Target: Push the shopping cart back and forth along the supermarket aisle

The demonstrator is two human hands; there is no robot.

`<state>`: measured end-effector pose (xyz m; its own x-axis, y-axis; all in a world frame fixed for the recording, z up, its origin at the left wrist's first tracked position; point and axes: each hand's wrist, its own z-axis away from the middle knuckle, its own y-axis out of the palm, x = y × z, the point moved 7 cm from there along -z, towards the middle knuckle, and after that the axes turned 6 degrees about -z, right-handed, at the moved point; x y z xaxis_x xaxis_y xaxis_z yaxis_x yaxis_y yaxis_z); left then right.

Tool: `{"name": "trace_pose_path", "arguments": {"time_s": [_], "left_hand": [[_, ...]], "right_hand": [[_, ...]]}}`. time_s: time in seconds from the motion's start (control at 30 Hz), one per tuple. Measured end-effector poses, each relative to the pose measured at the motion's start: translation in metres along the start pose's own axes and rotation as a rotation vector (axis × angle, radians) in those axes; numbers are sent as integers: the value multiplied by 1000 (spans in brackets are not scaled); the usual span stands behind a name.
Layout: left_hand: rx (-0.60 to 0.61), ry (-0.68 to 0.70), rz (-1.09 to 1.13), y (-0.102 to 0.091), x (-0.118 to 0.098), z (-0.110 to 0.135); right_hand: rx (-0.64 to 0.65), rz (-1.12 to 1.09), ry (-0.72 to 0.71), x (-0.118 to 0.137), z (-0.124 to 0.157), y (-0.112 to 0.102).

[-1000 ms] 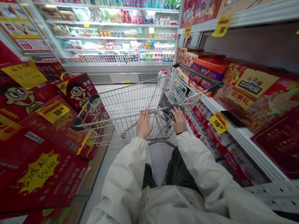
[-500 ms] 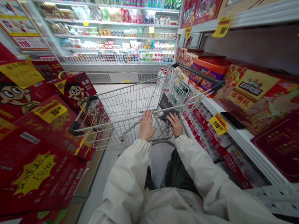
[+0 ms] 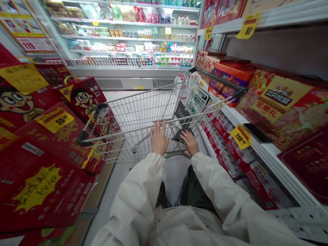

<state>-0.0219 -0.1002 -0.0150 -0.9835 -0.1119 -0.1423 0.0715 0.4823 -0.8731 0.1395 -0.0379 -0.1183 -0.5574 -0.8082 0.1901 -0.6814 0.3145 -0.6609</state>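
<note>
From my remote feed, I'm looking down a supermarket aisle, with a refrigerated case [image 3: 129, 82] full of packaged goods across the far end. Along the left side, stacks of red milk-drink cartons [image 3: 37, 143] rise close by, printed with a cartoon face and carrying yellow signs. On the right, a white shelf [image 3: 263, 155] runs toward the far end, with large red gift boxes [image 3: 285, 103] above it and smaller red-and-white packs [image 3: 233, 160] below.

Straight ahead of the wearer is a wire shopping cart [image 3: 142, 113], its basket showing no goods from this angle, with the shelf just beside its right side. Pale jacket sleeves [image 3: 221, 185] reach forward to it, above dark trousers [image 3: 194, 194].

The left hand [image 3: 159, 138] sits on the near part of the cart, its fingers [image 3: 158, 127] spread open and holding nothing I can make out. The right hand [image 3: 190, 143] rests on a dark flat piece [image 3: 182, 134] at the cart's near edge, its fingers [image 3: 184, 136] lying lightly bent across it. I cannot tell whether they are gripping it or what the piece is. A black card [image 3: 182, 112] hangs on the cart just beyond. On the shelf, a phone [image 3: 258, 131] lies flat beside a yellow price tag [image 3: 240, 136].
</note>
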Motion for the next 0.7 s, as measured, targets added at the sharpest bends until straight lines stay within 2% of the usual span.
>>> {"name": "trace_pose_path", "arguments": {"time_s": [0.1,0.17,0.27,0.4,0.5,0.6,0.7], "left_hand": [[-45,-88,-16,1,8,6],[-54,-108,-11,0,12,7],[-51,-105,-4,-1,15,6],[-42,-76,17,-2,15,5],[-28,-50,47,0,17,3],[-7,0,96,3,19,1],[-6,44,147,5,20,0]], "right_hand": [[-113,55,39,-1,-12,-16],[-132,83,55,-4,-17,-18],[-95,85,65,-8,-15,-6],[-20,55,87,-9,1,19],[58,29,96,-8,9,28],[71,0,85,-7,6,18],[-38,3,83,-9,-7,-3]]}}
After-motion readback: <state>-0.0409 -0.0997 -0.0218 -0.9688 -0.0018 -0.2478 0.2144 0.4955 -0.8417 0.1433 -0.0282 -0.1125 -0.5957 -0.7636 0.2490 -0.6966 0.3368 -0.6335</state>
